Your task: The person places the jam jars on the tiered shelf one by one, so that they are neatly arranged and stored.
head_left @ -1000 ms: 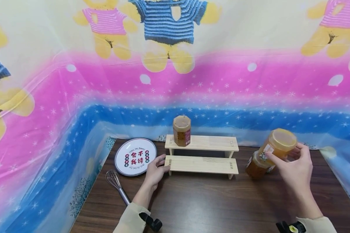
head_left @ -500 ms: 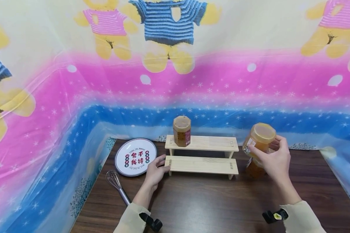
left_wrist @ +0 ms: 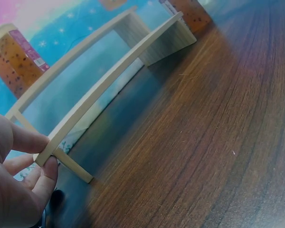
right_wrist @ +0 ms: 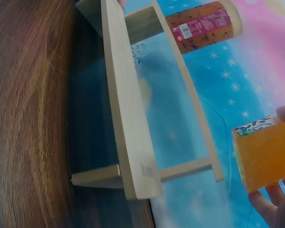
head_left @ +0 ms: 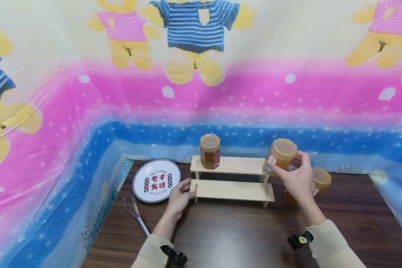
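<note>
On the near side of the dark wooden table (head_left: 241, 238), the left hand (head_left: 179, 197) pinches the left end of the wooden two-step rack (head_left: 232, 190). Just right, the right hand (head_left: 296, 178) grasps a capped jar of orange honey (head_left: 279, 154) at the upper step's right end, above a second honey jar (head_left: 318, 180) on the table. Farther back, a jar of dark speckled preserve (head_left: 209, 150) stands upright on the upper step's left end.

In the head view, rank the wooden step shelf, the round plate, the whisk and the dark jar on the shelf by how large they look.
1. wooden step shelf
2. round plate
3. whisk: its long handle makes it close to the plate, and it lies nearer the camera, so this order is unsure
4. dark jar
</note>
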Motion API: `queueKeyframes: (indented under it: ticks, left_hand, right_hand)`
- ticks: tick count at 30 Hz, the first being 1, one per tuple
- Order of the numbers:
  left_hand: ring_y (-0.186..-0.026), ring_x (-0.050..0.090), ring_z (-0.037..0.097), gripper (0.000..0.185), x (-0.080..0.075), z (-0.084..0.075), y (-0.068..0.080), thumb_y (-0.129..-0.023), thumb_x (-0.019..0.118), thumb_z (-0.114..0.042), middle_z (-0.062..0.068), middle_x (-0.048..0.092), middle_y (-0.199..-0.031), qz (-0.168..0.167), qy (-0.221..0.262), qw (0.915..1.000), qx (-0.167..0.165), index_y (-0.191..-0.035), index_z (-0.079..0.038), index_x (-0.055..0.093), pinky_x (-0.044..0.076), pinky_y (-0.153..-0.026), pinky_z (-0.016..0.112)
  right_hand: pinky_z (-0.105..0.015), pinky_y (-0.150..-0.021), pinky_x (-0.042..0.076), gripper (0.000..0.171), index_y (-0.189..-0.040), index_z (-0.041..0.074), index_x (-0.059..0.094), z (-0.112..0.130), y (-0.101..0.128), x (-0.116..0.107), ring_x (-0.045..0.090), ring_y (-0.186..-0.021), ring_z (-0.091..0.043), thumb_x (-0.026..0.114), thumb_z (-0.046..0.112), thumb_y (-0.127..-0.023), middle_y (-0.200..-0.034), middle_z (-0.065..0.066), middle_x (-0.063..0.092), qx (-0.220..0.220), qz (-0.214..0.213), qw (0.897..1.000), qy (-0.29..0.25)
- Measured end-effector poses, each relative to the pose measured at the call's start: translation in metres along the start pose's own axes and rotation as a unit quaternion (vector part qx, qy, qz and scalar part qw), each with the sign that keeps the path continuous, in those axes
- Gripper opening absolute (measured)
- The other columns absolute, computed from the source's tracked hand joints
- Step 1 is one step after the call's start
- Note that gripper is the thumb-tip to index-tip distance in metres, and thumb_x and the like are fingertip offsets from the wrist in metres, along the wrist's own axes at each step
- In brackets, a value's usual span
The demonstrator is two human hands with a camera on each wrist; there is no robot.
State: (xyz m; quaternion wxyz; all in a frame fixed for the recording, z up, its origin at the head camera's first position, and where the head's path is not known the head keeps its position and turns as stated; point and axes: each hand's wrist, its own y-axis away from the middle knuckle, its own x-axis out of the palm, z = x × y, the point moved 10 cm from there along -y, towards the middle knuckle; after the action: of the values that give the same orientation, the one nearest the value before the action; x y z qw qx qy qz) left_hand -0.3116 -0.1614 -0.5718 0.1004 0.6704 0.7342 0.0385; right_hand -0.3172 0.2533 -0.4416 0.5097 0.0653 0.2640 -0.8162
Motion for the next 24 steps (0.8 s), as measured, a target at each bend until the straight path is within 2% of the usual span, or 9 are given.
queueKeyframes:
  ticks: [4,7,19,24]
  left_hand:
    - [-0.121,0.062,0.035,0.058,0.0,0.001,-0.001,-0.092,0.07,0.001,0.026,0.058,-0.139,-0.001,-0.003,1.0,-0.003,-0.149,-0.001,0.054,0.056,-0.098,0.043]
    - [-0.119,0.063,0.034,0.058,-0.001,0.002,-0.001,-0.092,0.07,0.001,0.025,0.059,-0.139,-0.003,-0.004,1.0,-0.003,-0.148,-0.002,0.055,0.055,-0.098,0.042]
    - [-0.123,0.061,0.036,0.059,0.0,0.002,-0.002,-0.092,0.07,0.001,0.025,0.059,-0.14,-0.002,-0.003,1.0,-0.004,-0.149,-0.001,0.054,0.055,-0.098,0.042]
    - [-0.123,0.06,0.037,0.06,0.0,0.001,-0.001,-0.092,0.07,0.001,0.026,0.058,-0.14,-0.002,-0.002,1.0,-0.003,-0.149,0.0,0.053,0.055,-0.099,0.043]
  right_hand:
    - [-0.05,-0.091,0.055,0.082,-0.141,0.009,0.047,0.0,0.0,0.012,0.057,-0.117,-0.026,0.093,0.035,-0.078,-0.129,-0.01,0.057,-0.005,0.006,1.0,-0.011]
    - [-0.054,-0.092,0.055,0.082,-0.14,0.008,0.048,0.001,0.0,0.021,0.057,-0.117,-0.027,0.094,0.034,-0.077,-0.128,-0.011,0.057,-0.011,0.008,1.0,-0.019]
    - [-0.05,-0.089,0.055,0.081,-0.137,0.009,0.05,0.015,-0.004,0.046,0.058,-0.114,-0.025,0.095,0.036,-0.075,-0.123,-0.011,0.06,-0.032,0.02,0.998,-0.041]
    - [-0.052,-0.094,0.056,0.082,-0.137,0.011,0.05,0.019,-0.004,0.058,0.059,-0.114,-0.026,0.096,0.034,-0.074,-0.123,-0.011,0.061,-0.025,0.029,0.998,-0.05]
